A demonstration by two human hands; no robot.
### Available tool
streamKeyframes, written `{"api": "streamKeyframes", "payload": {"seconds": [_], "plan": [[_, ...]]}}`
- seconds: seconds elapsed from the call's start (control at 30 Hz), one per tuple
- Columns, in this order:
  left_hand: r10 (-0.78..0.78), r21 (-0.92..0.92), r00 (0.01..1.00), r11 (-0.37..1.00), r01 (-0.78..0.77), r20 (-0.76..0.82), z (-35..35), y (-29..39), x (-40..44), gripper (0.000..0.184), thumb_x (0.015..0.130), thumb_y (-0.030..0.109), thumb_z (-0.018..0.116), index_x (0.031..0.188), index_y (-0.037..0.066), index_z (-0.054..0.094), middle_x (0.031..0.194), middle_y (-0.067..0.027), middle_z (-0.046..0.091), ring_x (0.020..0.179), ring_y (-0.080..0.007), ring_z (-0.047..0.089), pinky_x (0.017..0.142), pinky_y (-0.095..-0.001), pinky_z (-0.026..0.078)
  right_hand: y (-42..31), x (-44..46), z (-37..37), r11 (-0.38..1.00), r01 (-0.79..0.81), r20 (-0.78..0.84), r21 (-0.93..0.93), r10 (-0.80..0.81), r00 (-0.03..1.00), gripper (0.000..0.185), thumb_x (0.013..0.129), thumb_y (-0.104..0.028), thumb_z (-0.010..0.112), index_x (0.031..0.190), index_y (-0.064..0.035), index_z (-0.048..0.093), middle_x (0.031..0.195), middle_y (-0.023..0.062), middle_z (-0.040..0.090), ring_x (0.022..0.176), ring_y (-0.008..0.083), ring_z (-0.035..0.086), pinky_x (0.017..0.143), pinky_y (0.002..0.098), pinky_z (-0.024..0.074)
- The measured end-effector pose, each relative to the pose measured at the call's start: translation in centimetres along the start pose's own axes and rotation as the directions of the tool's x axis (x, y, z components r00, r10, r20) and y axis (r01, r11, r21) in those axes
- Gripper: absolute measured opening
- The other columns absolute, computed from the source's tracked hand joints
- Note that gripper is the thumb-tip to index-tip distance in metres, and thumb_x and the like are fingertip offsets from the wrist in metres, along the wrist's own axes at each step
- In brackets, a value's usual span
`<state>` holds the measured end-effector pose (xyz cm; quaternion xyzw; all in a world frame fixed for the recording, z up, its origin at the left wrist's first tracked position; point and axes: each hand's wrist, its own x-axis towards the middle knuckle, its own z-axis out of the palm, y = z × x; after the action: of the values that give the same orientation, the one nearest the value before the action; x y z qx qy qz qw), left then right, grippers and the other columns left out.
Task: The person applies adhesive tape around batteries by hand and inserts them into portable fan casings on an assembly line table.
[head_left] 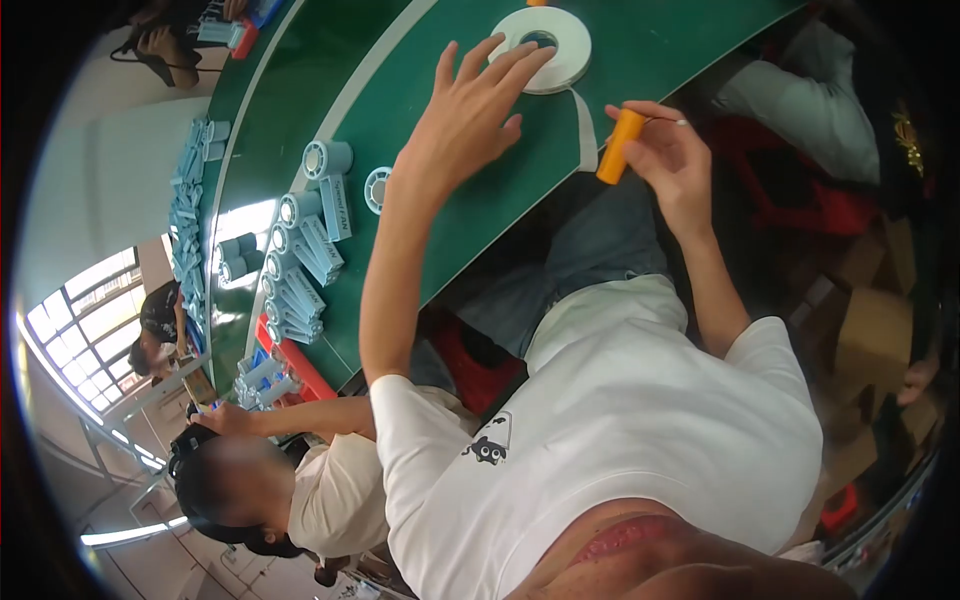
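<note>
Pale-blue plastic handheld fans (pixel 338 205) line a glossy green surface (pixel 490 215), with open room between them and its near edge. A left hand (pixel 475 110) spreads its fingers apart over a flat, round white tape roll (pixel 568 55), contact unclear; a loose white strip (pixel 586 130) trails to the near edge, where the right hand (pixel 672 155) pinches an orange cylinder (pixel 620 147).

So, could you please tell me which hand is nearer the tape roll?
Left. The left hand is spread partly over the tape roll; the right hand is apart from it, to its right, holding an orange tube.
</note>
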<state>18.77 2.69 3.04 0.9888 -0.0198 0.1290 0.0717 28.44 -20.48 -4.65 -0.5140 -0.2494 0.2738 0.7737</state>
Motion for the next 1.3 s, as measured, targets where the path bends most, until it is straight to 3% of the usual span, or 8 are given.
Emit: {"api": "streamKeyframes", "payload": {"seconds": [0.1, 0.3, 0.43, 0.7, 0.9, 0.97, 1.1, 1.3], "plan": [[0.113, 0.132, 0.988, 0.983, -0.126, 0.1, 1.8, -1.8, 1.4, 0.059, 0.084, 0.003, 0.076, 0.139, 0.015, 0.059, 0.134, -0.0067, 0.066, 0.13, -0.0261, 0.058, 0.124, -0.0551, 0.025, -0.5, -0.1, 0.4, 0.996, 0.008, 0.074, -0.086, -0.002, 0.997, 0.039, 0.096, 0.0, 0.069, 0.133, 0.0041, 0.058, 0.116, 0.0175, 0.07, 0.111, 0.0218, 0.068, 0.101, 0.0333, 0.0513], [0.079, -0.106, 0.986, 0.99, -0.095, -0.147, -0.4, 1.4, -0.1, 0.071, 0.078, 0.008, 0.082, 0.143, 0.011, 0.053, 0.122, -0.0069, 0.072, 0.115, -0.0246, 0.067, 0.124, -0.0582, 0.022, -1.6, 0.3, 0.5, 0.996, 0.082, 0.145, -0.048, -0.074, 0.987, 0.036, 0.096, 0.0, 0.069, 0.131, 0.004, 0.059, 0.112, 0.0152, 0.071, 0.109, 0.0246, 0.07, 0.098, 0.0355, 0.0539], [-0.079, -0.142, 0.924, 0.989, 0.027, -0.373, -0.5, 0.7, -3.3, 0.078, 0.072, 0.016, 0.086, 0.142, 0.009, 0.053, 0.107, -0.0061, 0.073, 0.103, -0.0219, 0.07, 0.121, -0.0573, 0.022, -2.8, -0.3, 1.6, 0.937, -0.099, 0.301, 0.335, -0.007, 0.953, 0.04, 0.092, -0.001, 0.075, 0.129, 0.0031, 0.061, 0.11, 0.0148, 0.071, 0.104, 0.0285, 0.073, 0.096, 0.0398, 0.0571], [-0.203, -0.086, 0.88, 0.979, 0.184, -0.428, -1.2, 0.7, -9.7, 0.087, 0.067, 0.022, 0.086, 0.144, 0.005, 0.051, 0.098, -0.007, 0.072, 0.094, -0.0229, 0.069, 0.12, -0.0583, 0.017, -1.1, -2.8, 1.0, 0.954, -0.253, 0.622, 0.164, 0.099, 0.777, 0.044, 0.086, -0.002, 0.08, 0.127, 0.002, 0.063, 0.11, 0.0171, 0.071, 0.1, 0.0295, 0.074, 0.096, 0.0416, 0.0578], [-0.213, -0.172, 0.887, 0.973, 0.154, -0.41, -1.5, 1.4, -10.9, 0.081, 0.07, 0.023, 0.082, 0.143, 0.004, 0.054, 0.102, -0.0091, 0.067, 0.097, -0.0246, 0.065, 0.12, -0.0597, 0.015, -0.5, -2.2, 1.9, 0.996, 0.051, 0.438, -0.067, -0.017, 0.899, 0.044, 0.086, -0.001, 0.08, 0.127, 0.0007, 0.064, 0.109, 0.0161, 0.072, 0.096, 0.0266, 0.074, 0.094, 0.0387, 0.0582], [-0.162, -0.034, 0.944, 0.987, 0.159, -0.288, -2.4, 2.2, -11.4, 0.082, 0.072, 0.025, 0.078, 0.146, 0.001, 0.05, 0.108, -0.0095, 0.064, 0.097, -0.0261, 0.063, 0.12, -0.0606, 0.014, -0.6, -1.8, 2.3, 0.974, 0.15, 0.36, -0.169, -0.08, 0.929, 0.044, 0.087, 0.0, 0.079, 0.128, 0.0002, 0.064, 0.109, 0.0152, 0.072, 0.095, 0.0249, 0.074, 0.092, 0.0369, 0.0583], [-0.136, 0.04, 0.978, 0.989, 0.144, -0.156, -2.4, 3.8, -11.9, 0.083, 0.072, 0.026, 0.075, 0.147, 0.0, 0.05, 0.104, -0.0071, 0.06, 0.098, -0.0258, 0.06, 0.121, -0.0617, 0.013, -2.5, -0.2, 4.7, 0.994, 0.006, 0.108, -0.106, 0.006, 0.994, 0.043, 0.089, 0.0, 0.078, 0.13, -0.0008, 0.064, 0.107, 0.0127, 0.071, 0.091, 0.0186, 0.072, 0.087, 0.0302, 0.0576], [-0.08, 0.11, 0.988, 0.989, 0.095, -0.131, -2.0, 4.6, -12.2, 0.081, 0.069, 0.029, 0.077, 0.144, 0.006, 0.057, 0.098, -0.0033, 0.057, 0.096, -0.0238, 0.059, 0.12, -0.0629, 0.014, -3.2, -0.2, 6.9, 0.971, -0.199, 0.306, -0.133, 0.231, 0.924, 0.04, 0.088, -0.003, 0.081, 0.125, -0.0006, 0.065, 0.101, 0.0092, 0.071, 0.089, 0.0133, 0.071, 0.083, 0.0246, 0.0575]]}}
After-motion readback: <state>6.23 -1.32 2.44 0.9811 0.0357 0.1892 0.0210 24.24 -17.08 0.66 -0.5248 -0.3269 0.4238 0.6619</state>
